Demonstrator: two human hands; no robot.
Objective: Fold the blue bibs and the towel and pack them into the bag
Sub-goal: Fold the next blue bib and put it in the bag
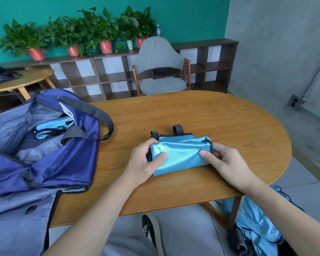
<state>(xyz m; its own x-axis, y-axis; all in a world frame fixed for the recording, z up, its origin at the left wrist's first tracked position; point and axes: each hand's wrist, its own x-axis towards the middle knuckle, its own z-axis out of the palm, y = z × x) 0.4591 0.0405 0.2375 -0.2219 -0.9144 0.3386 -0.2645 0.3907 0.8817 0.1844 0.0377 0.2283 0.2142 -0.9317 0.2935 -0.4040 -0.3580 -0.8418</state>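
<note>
A folded light-blue bib (181, 154) with dark trim and two black strap loops lies on the wooden table (220, 122). My left hand (146, 161) grips its left end, thumb on top. My right hand (224, 161) pinches its right end, thumb pressing the top fold. The large blue bag (50, 150) lies open at the left, with folded light-blue bibs (52, 128) inside it. More light-blue fabric (257, 222) hangs in a heap below the table at the lower right.
A grey chair (161, 67) stands behind the table. Dark shelving with potted plants (105, 32) lines the teal wall. A second wooden table (22, 78) with dark things on it is at the far left. My leg and shoe (151, 230) are under the table.
</note>
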